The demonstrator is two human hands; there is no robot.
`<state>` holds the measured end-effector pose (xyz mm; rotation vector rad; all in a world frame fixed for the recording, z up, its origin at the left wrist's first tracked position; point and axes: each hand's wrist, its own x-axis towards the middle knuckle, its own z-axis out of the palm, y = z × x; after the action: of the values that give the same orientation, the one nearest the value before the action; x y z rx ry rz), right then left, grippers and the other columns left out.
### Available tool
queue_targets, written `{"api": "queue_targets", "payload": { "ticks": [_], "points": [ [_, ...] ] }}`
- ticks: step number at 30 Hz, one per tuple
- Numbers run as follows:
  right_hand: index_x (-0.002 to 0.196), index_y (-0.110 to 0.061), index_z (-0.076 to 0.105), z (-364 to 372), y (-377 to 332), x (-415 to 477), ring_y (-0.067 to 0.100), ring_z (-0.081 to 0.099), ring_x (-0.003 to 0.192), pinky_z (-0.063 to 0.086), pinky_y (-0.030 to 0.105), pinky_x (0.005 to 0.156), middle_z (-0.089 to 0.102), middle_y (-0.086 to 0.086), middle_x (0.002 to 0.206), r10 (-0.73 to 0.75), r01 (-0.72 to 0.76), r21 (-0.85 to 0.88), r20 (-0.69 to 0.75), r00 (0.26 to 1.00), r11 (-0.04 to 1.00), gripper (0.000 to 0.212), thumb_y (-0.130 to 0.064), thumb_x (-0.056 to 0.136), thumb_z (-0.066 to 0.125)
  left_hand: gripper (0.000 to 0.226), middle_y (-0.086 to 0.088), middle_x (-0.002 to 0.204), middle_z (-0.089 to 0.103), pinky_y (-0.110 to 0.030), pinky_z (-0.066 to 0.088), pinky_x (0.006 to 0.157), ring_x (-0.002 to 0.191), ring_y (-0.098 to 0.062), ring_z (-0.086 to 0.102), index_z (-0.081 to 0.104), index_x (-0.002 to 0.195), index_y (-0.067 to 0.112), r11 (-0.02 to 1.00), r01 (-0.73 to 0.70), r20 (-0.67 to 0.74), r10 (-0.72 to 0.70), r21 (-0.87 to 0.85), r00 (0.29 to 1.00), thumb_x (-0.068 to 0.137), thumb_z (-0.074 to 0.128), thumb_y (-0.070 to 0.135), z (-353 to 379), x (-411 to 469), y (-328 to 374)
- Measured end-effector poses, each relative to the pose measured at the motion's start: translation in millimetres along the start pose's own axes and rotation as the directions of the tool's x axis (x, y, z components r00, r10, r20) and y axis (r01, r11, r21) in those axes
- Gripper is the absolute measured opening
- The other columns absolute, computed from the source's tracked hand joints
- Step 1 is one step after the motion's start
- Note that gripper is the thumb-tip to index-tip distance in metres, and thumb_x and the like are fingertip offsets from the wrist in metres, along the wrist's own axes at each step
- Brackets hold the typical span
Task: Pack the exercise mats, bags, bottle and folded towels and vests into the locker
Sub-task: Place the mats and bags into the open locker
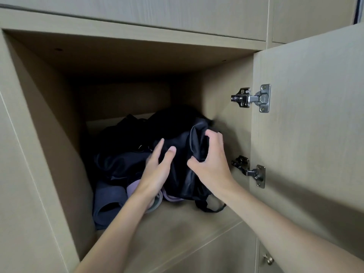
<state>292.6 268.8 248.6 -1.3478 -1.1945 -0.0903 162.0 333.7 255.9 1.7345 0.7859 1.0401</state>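
Note:
The open locker [177, 219] holds a pile of black bags. A black bag [183, 158] lies on top at the right, and a second dark bag [120, 146] sits to its left. Under them lie rolled mats: a dark blue one [108, 201] at the left and a lilac one [133, 189] beside it. My left hand [157, 168] presses flat with straight fingers on the front of the black bag. My right hand [209, 160] grips a fold of the same bag at its right side. A black strap [208, 207] hangs onto the shelf floor.
The locker door [315, 134] stands open at the right, with two metal hinges [252, 98] on its inner edge. Closed cabinet fronts lie above and below, one with a small knob [268, 259]. Bare shelf floor shows in front of the pile.

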Motion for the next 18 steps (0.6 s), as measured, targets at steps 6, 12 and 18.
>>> {"api": "queue_targets", "payload": {
  "ticks": [6, 12, 18],
  "points": [
    [0.138, -0.018, 0.044, -7, 3, -4, 0.007, 0.033, 0.131, 0.027, 0.01, 0.104, 0.044, -0.007, 0.14, -0.196, 0.287, -0.223, 0.357, 0.913, 0.932, 0.068, 0.012, 0.076, 0.042, 0.073, 0.02, 0.148, 0.039, -0.022, 0.026, 0.104, 0.13, 0.002, 0.035, 0.031, 0.152, 0.038, 0.99, -0.122, 0.094, 0.115, 0.07, 0.989, 0.088, 0.051, 0.067, 1, 21, 40],
    [0.134, -0.017, 0.046, -11, 15, -18, 0.008, 0.037, 0.116, 0.033, 0.024, 0.099, 0.054, -0.001, 0.127, -0.274, 0.442, -0.276, 0.483, 0.831, 0.854, 0.071, 0.016, 0.071, 0.04, 0.057, 0.009, 0.145, 0.05, -0.02, 0.036, 0.107, 0.128, -0.008, 0.05, 0.048, 0.145, 0.033, 0.89, -0.201, 0.203, 0.126, 0.41, 0.971, 0.091, 0.064, 0.022, 3, 50, 36],
    [0.151, -0.02, 0.022, -12, 32, -33, 0.016, 0.027, 0.123, 0.023, 0.028, 0.108, 0.044, -0.006, 0.125, -0.144, 0.281, -0.525, 0.285, 0.947, 0.803, 0.089, -0.015, 0.075, 0.069, 0.068, 0.003, 0.128, 0.066, -0.034, 0.045, 0.108, 0.119, -0.009, 0.06, 0.057, 0.138, 0.023, 0.839, -0.22, 0.251, 0.104, 0.497, 0.962, 0.074, 0.08, 0.027, 4, 61, 16]
  ]
}}
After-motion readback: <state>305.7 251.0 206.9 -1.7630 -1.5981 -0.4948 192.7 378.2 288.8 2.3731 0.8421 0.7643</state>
